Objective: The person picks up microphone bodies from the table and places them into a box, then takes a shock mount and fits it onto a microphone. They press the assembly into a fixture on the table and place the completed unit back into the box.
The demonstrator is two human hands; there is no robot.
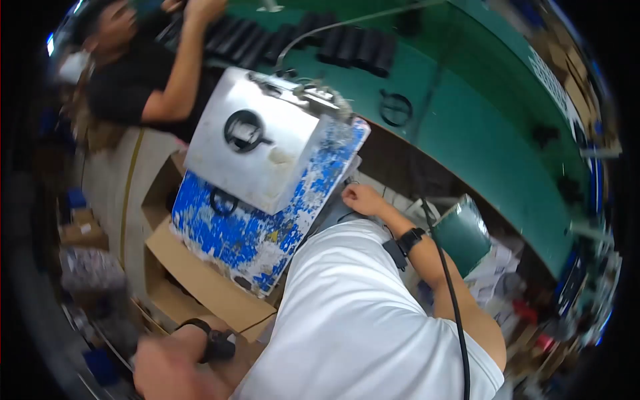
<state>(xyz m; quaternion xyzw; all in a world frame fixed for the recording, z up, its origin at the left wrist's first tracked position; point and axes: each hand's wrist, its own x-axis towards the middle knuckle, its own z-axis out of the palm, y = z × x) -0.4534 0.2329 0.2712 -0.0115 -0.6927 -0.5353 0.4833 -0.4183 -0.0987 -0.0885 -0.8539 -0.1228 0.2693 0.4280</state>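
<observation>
My right hand (pixel 362 199) rests with curled fingers against the lower right edge of a blue, chipped-paint plate (pixel 260 230). I cannot tell whether it holds anything. A black band (pixel 407 241) sits on that wrist, and a black cable (pixel 448 287) runs along the forearm. A silver metal housing (pixel 267 163) with a black round knob (pixel 244 131) stands on the plate. My left hand (pixel 167 370) is low at the left, blurred, beside an open cardboard box (pixel 207 287). It wears a black wristband (pixel 215 345), and its fingers are unclear.
A green table (pixel 467 127) curves across the back, with a row of black cylinders (pixel 347 45) and a black ring (pixel 396 108) on it. A co-worker in a black shirt (pixel 133 83) reaches over it at the upper left. A green pad (pixel 465 235) and clutter lie to the right.
</observation>
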